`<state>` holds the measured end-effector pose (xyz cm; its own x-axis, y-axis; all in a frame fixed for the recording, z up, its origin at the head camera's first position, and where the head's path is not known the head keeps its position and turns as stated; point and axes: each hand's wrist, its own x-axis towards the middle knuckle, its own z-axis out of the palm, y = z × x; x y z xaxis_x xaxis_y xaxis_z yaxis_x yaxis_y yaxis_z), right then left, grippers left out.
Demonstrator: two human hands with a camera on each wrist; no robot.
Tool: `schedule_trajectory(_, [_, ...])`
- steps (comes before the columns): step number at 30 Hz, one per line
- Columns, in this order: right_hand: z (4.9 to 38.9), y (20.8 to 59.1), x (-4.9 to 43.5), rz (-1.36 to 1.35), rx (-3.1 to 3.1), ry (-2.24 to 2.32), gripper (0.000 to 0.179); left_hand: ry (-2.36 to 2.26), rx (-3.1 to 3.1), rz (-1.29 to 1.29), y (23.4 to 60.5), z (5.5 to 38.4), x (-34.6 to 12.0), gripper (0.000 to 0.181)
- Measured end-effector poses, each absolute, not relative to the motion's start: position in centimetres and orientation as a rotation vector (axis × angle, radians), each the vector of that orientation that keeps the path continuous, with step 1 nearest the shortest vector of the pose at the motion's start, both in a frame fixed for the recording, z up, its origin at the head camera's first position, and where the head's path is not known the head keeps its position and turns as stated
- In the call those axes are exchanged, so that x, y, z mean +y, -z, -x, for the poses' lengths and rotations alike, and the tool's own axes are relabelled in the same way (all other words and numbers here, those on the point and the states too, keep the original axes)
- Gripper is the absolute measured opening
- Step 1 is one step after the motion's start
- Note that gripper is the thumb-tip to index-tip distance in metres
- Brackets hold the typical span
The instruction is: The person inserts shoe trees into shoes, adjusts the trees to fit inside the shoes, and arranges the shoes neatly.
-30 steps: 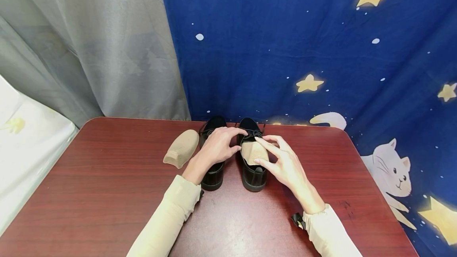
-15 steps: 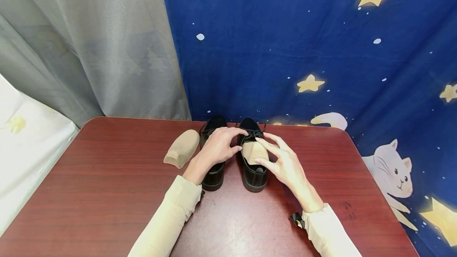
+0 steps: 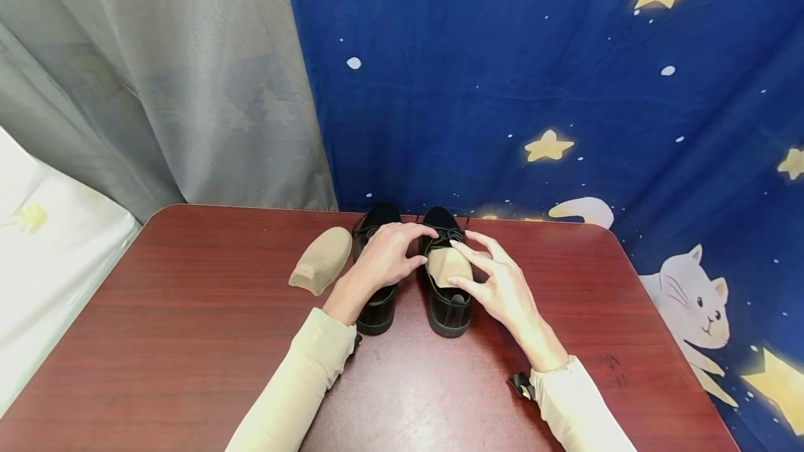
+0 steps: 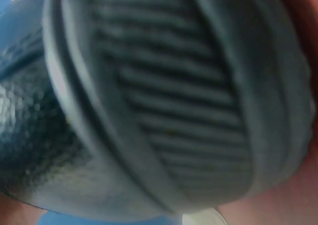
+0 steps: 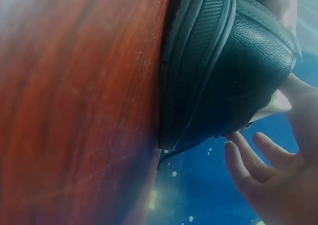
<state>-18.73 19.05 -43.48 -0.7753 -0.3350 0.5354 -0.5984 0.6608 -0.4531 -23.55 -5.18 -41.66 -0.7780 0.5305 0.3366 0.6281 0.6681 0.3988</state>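
Two black lace-up shoes stand side by side, toes toward the curtain. In the head view, a beige moulded shoe insert (image 3: 447,267) sits in the opening of the right-hand shoe (image 3: 449,316). The right hand (image 3: 504,288) pinches it between thumb and fingers from the right. Reaching over the left-hand shoe (image 3: 377,316), the left hand (image 3: 389,253) holds the right-hand shoe near its laces and inner rim. A second beige insert (image 3: 323,260) lies on the table at the left. The left wrist view is filled by a blurred shoe heel with a ribbed sole (image 4: 189,101).
The reddish-brown table (image 3: 188,340) has its far edge just behind the shoe toes. Beyond it hang a blue star-patterned curtain (image 3: 440,89) and a grey curtain (image 3: 220,89). White fabric (image 3: 50,250) hangs at the left.
Both hands keep almost the same places at the right-hand shoe. The insert under the right hand shifts very slightly, and the head view drifts a little.
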Motion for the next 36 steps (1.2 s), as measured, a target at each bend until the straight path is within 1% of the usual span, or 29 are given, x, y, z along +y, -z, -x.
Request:
schedule_trajectory(16, [18.75, 43.15, 18.91, -0.719, -2.514, -0.894, 0.060, 0.762, -2.665, 0.945, 41.85, 23.49, -5.25, 0.045])
schedule_trajectory(23, [18.95, 43.00, 18.84, -0.668, -2.514, -0.853, 0.061, 0.756, -2.657, 0.955, 41.78, 23.70, -5.18, 0.045])
schedule_trajectory(36, [19.10, 43.49, 18.77, -0.666, -2.490, -0.870, 0.059, 0.796, -2.623, 0.955, 41.79, 23.52, -5.21, 0.046])
